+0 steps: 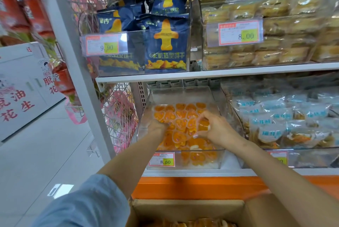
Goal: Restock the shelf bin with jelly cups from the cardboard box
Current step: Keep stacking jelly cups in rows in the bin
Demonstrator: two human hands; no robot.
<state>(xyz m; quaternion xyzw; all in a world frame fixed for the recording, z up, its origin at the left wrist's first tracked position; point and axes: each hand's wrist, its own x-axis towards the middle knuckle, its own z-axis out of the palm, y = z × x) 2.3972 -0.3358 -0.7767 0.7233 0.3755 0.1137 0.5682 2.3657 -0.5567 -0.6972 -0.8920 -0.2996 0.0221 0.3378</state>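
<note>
At the bottom edge of the frame, an open cardboard box (187,208) shows orange jelly cups (198,224) inside. Above it at center, the clear shelf bin (183,92) carries an 8.60 price tag (161,159) on its front wall. Translucent orange cups with heart-shaped tops fill its front and middle. The left hand (156,126) digs bent fingers into the heap by the left wall; whether it grips anything, I cannot tell. The right hand (216,127) pinches 1 cup (203,125) above the heap. The bin's rear floor lies bare under the upper shelf (238,73).
</note>
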